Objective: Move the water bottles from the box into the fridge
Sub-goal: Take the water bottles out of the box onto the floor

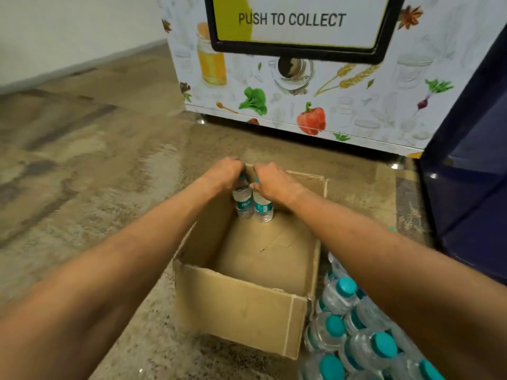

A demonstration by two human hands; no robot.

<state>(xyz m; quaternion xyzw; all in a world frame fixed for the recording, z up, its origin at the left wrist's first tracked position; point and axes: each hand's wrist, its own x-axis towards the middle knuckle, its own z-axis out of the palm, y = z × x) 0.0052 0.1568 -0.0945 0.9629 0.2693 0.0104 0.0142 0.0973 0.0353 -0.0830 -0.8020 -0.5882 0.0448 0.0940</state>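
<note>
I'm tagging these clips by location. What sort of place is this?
Probably a shop or office pantry corner: a food-printed vending machine with a "PUSH TO COLLECT" flap, a dark blue appliance, likely the fridge, and bulk water bottles beside a cardboard box on the floor.

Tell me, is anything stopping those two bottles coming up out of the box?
Nothing visible. The left hand grips the left bottle, the right hand the right bottle, and the box is open above.

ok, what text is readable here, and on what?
"PUSH TO COLLECT": sign on the machine.
Labels on the left bottle and right bottle in the box: too blurred to read.
Pack beside the box: no text readable.
</note>
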